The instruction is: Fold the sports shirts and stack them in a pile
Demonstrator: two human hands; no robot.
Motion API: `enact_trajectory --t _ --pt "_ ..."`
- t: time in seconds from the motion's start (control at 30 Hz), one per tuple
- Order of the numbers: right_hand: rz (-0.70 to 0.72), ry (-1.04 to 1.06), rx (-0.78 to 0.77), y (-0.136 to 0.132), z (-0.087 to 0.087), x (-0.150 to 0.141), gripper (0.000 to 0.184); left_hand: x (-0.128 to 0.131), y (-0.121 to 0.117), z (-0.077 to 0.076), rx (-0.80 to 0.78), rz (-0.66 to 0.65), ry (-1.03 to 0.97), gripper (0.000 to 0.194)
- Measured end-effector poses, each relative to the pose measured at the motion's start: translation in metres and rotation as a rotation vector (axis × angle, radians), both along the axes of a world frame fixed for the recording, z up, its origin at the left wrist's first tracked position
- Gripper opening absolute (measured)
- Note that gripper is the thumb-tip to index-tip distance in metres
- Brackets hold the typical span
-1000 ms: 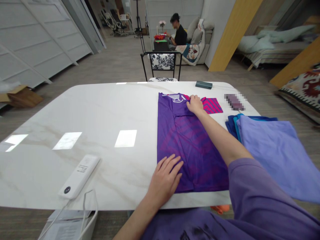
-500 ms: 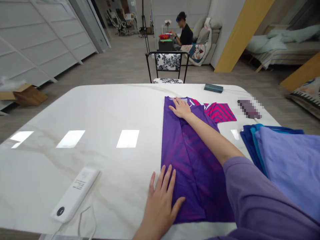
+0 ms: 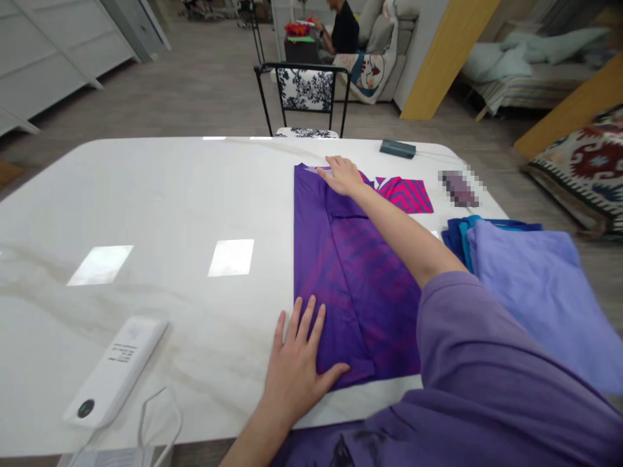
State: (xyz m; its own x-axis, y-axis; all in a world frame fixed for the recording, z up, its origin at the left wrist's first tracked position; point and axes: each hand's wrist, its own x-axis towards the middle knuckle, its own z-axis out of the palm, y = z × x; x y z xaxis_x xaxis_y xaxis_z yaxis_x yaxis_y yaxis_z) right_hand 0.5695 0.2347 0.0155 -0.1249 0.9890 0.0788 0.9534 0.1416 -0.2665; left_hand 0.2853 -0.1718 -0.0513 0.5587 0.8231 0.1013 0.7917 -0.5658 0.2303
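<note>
A purple sports shirt (image 3: 350,259) lies on the white table, its left side folded over in a long strip. One sleeve with pink and purple stripes sticks out at the far right. My left hand (image 3: 299,357) rests flat with fingers spread on the shirt's near left edge, partly over the tabletop. My right hand (image 3: 341,175) lies open on the far end beside the collar, palm down. My right forearm and purple sleeve cross above the shirt and hide part of its right side.
Folded blue and lavender clothes (image 3: 525,279) are piled at the table's right. A white device (image 3: 117,370) with a cable lies front left. A dark grey block (image 3: 398,149) and a blurred phone-like item (image 3: 460,188) lie far right. Beyond the table are a chair (image 3: 306,91) and a seated person (image 3: 344,29).
The view has tilted down and shifted right, so everything sits further up and left. My right hand has slid slightly toward the collar's far edge. My left hand stays on the near edge.
</note>
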Motion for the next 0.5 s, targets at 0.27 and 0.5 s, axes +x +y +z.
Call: enact_trajectory --t 0.27,0.5 --pt "-0.240 -0.294 -0.331 -0.246 0.075 0.173 0.066 0.045 0.047 0.042 0.037 0.035 -0.221 0.068" --pt "-0.351 0.106 -0.301 -0.525 0.038 0.152 0.046 0.229 0.197 0.087 -0.214 -0.123 -0.421 0.025"
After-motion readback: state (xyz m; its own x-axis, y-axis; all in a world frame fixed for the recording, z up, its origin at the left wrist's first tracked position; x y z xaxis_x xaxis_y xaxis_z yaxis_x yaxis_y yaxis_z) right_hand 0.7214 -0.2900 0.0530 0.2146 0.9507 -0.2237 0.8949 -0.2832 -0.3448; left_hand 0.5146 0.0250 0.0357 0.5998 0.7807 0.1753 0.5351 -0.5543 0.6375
